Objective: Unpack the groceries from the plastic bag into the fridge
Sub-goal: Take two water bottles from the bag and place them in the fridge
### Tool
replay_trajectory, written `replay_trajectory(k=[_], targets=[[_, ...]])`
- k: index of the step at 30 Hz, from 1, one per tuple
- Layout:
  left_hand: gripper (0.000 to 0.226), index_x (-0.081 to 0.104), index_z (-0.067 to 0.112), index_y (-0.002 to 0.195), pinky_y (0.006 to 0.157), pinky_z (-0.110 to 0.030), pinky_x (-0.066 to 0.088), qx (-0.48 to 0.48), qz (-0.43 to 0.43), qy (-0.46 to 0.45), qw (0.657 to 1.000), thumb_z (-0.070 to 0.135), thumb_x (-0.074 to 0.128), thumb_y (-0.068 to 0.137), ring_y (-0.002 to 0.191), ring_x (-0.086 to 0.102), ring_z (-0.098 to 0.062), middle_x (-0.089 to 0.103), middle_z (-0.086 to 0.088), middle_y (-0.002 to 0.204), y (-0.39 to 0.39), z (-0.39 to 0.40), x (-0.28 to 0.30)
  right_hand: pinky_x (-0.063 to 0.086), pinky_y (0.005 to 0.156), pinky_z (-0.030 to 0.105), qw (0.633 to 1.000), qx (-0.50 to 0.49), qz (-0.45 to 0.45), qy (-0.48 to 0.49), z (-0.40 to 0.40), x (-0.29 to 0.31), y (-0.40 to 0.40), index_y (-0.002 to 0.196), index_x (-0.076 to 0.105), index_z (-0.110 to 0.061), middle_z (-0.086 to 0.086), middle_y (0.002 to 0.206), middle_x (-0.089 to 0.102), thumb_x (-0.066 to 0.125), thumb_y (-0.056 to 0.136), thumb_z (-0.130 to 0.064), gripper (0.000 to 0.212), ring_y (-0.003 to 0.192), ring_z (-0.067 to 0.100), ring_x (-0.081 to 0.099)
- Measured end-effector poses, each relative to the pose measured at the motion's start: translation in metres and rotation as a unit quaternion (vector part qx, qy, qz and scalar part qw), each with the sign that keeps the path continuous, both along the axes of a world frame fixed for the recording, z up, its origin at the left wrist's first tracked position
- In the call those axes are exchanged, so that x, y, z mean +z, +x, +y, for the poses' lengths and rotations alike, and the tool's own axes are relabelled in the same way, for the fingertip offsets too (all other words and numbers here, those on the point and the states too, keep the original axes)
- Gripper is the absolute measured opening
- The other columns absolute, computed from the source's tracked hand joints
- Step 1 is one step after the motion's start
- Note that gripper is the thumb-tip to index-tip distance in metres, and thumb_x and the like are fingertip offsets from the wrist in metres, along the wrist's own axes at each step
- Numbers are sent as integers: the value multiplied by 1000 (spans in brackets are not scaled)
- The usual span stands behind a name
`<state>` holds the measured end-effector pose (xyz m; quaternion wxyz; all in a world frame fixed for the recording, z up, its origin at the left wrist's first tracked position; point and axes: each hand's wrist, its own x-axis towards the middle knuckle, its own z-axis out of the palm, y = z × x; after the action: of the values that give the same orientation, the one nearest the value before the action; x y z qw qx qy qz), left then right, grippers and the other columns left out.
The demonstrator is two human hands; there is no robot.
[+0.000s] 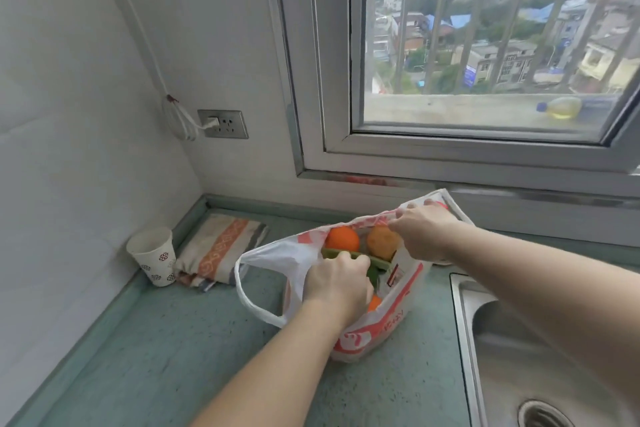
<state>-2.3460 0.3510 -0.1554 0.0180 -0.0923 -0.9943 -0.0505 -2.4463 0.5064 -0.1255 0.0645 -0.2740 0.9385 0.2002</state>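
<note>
A white plastic bag (363, 336) with orange print stands open on the green counter (173, 340). Inside it I see an orange (342, 239), a duller brownish-orange fruit (382, 242), a long green vegetable (377, 262) and a bit of another orange fruit (374, 302). My left hand (337, 279) reaches into the bag and is closed around the green vegetable. My right hand (424, 229) pinches the bag's far rim and holds it open. The fridge is out of view.
A paper cup (154, 255) and a folded striped cloth (220, 248) lie in the counter's back-left corner. A steel sink (519, 357) is at the right. A wall socket (223, 124) with a white cable and a barred window (485, 45) are behind.
</note>
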Motion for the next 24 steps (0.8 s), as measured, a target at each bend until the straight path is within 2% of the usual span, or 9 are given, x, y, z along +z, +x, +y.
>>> replay_trajectory(k=[5, 8, 12, 16, 18, 20, 22, 24], targets=[[21, 53, 23, 107, 66, -29, 52, 19, 9, 17, 1000, 37, 40, 99, 80, 58, -19, 58, -1, 95, -1, -6, -2, 39, 97, 44, 996, 14, 12, 92, 9, -7, -20, 121, 54, -24, 6, 121, 58, 50, 86, -15, 36, 111, 26, 54], [18, 50, 24, 101, 68, -33, 55, 23, 9, 15, 1000, 39, 41, 98, 78, 59, -20, 56, -1, 91, 2, -6, -2, 32, 105, 46, 988, -11, 7, 154, 13, -10, -22, 135, 42, -25, 6, 131, 55, 58, 88, -24, 49, 122, 28, 51], [16, 43, 24, 92, 71, -39, 54, 36, -8, 10, 999, 39, 40, 97, 80, 60, -25, 55, -3, 91, 4, -3, -2, 18, 115, 45, 975, -52, 2, 216, 19, -21, -23, 148, 24, -23, 10, 145, 44, 57, 93, -36, 66, 138, 31, 33], [20, 51, 21, 102, 71, -35, 46, 38, -10, 3, 999, 37, 40, 97, 90, 61, -28, 57, -6, 101, 6, -6, -2, 28, 105, 41, 986, -40, 4, 164, 28, -48, -29, 146, 33, -24, 5, 140, 49, 54, 94, -32, 57, 130, 27, 41], [21, 52, 21, 104, 69, -35, 43, 33, -2, -2, 999, 36, 39, 97, 93, 59, -26, 58, -6, 104, 6, -5, -3, 38, 100, 38, 993, -57, -37, 100, 33, -69, -29, 139, 44, -26, 2, 135, 53, 55, 92, -25, 48, 123, 24, 48], [20, 51, 22, 104, 68, -34, 42, 34, 8, -7, 999, 37, 39, 97, 96, 57, -26, 58, -5, 105, 6, -5, -4, 46, 94, 32, 988, -102, -110, 17, 33, -85, -26, 136, 47, -24, 1, 134, 55, 50, 93, -14, 44, 119, 22, 53], [20, 51, 23, 103, 68, -33, 39, 40, 8, -6, 999, 38, 40, 97, 98, 57, -27, 58, -5, 105, 5, -6, -6, 46, 90, 29, 982, -118, -146, -13, 31, -94, -25, 138, 45, -20, 2, 137, 53, 44, 94, -9, 45, 121, 22, 53], [19, 51, 23, 102, 68, -32, 39, 41, 8, -3, 999, 38, 40, 97, 97, 59, -28, 58, -4, 104, 4, -6, -6, 46, 88, 29, 985, -106, -135, -9, 33, -99, -27, 139, 44, -22, 2, 137, 52, 48, 91, -9, 50, 123, 23, 52]])
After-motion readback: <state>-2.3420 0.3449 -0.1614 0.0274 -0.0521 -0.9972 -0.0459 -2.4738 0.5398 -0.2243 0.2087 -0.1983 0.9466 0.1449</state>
